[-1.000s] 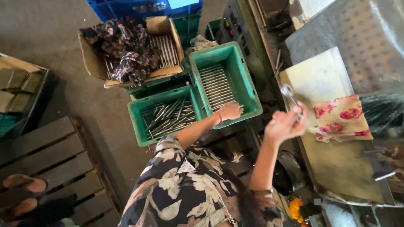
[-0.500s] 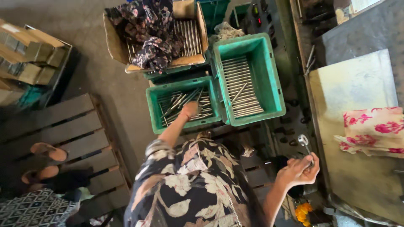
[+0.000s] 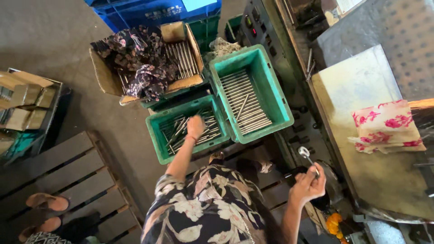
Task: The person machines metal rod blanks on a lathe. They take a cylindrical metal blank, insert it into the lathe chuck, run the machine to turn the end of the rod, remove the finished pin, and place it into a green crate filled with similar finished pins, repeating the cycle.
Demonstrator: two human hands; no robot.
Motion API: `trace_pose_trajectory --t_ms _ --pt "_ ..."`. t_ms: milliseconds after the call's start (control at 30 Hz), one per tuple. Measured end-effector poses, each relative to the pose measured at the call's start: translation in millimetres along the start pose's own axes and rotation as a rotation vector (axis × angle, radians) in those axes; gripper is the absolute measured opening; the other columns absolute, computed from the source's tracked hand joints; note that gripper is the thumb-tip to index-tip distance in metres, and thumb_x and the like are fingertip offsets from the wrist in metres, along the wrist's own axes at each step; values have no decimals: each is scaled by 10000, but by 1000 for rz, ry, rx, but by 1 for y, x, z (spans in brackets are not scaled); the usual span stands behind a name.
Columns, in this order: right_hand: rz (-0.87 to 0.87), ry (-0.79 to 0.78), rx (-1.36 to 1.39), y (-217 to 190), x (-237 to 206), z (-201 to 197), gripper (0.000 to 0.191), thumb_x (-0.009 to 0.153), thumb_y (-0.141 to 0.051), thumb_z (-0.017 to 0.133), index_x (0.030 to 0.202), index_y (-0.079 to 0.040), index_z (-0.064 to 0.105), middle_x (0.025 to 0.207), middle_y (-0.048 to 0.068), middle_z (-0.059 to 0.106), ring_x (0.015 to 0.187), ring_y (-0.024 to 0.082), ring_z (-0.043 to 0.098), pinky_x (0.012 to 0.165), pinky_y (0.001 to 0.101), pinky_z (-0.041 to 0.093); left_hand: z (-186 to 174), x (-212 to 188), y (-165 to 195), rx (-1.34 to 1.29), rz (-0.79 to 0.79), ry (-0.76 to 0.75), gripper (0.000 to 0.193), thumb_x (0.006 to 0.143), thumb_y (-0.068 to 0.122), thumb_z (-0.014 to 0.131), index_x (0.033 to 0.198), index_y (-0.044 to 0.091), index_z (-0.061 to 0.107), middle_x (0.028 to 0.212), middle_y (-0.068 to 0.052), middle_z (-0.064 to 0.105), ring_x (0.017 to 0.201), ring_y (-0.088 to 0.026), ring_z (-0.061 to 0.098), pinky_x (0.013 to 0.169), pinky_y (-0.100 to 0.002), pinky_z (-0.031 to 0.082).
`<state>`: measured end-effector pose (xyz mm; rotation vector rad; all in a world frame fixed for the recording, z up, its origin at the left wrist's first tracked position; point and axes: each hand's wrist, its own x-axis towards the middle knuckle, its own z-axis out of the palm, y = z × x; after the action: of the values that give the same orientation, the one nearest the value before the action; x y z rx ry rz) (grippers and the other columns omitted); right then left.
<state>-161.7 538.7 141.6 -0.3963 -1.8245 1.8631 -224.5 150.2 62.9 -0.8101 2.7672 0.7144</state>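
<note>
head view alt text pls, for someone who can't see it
Seen from above, a person's left hand reaches into a green crate of metal rods while the right hand holds a metal tool. A larger green crate of rods sits beside it.

The left hand [image 3: 195, 127] is blurred over the near green crate [image 3: 158, 138], so its grip cannot be told. Patterned cloth [image 3: 140, 63] hides much of the cardboard box [image 3: 101, 72]. The blue crate [image 3: 149, 11] is cut off at the far edge.
</note>
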Motion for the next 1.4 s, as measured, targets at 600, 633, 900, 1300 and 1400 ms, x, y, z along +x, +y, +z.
trace_pose_trajectory --t_ms 600,633,900,1300,1400 --pt "134 -242 196 -30 -32 29 196 1035 -126 655 1174 8 688 667 -51 491 513 23 393 465 229 314 6 -150 149 -1224 569 -764 408 1088 179 571 1486 167 481 852 -33 503 700 -136 459 629 -287 411" --pt "77 -242 146 -30 -36 26 195 1042 -126 657 1183 6 689 683 -54 492 538 22 404 484 229 322 6 -154 154 -1346 428 -921 411 1120 183 572 1520 204 481 771 -35 438 611 -131 397 537 -278 360" --pt "734 -278 512 -26 -38 -14 271 1028 -353 553 1027 -100 651 527 -77 270 392 55 245 379 253 222 -15 -171 172 -867 1466 -70 295 992 271 738 1217 147 593 872 -43 639 655 -196 601 562 -322 477" --pt "-118 -504 -208 -23 -17 -42 266 1124 -277 549 1006 -51 627 704 6 542 579 158 497 527 297 408 -25 -175 200 -1123 694 -773 215 935 226 797 974 97 630 646 33 491 483 -69 412 413 -253 303" --pt "-670 -404 -566 -31 -13 -43 120 1012 -161 666 1040 -55 618 766 127 651 621 304 640 551 366 490 -29 -176 202 -1122 306 -1139 216 900 232 795 924 104 623 585 51 445 412 -40 361 353 -227 218"
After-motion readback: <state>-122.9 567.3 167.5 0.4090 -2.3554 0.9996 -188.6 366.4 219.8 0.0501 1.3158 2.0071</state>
